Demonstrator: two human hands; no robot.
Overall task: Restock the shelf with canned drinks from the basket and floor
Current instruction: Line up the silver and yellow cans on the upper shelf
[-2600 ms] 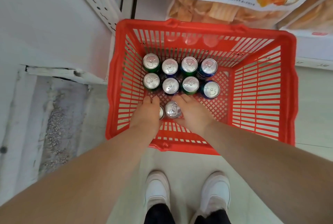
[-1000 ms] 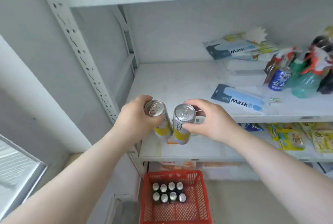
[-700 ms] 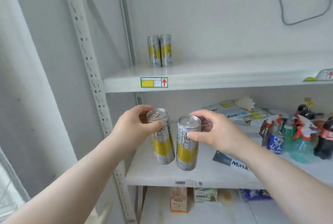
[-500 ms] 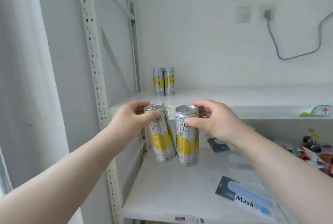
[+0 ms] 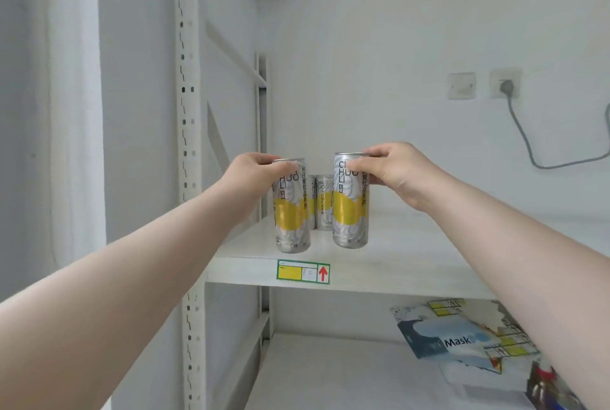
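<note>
Now my left hand grips one can by its top, my right hand another can, both upright at the shelf front.

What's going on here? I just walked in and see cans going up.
A person is stocking the upper shelf. The left hand grips one silver-and-yellow can by its top, and the right hand grips another can. Both stand upright at the shelf's front edge, in front of two matching cans at the back.
</note>
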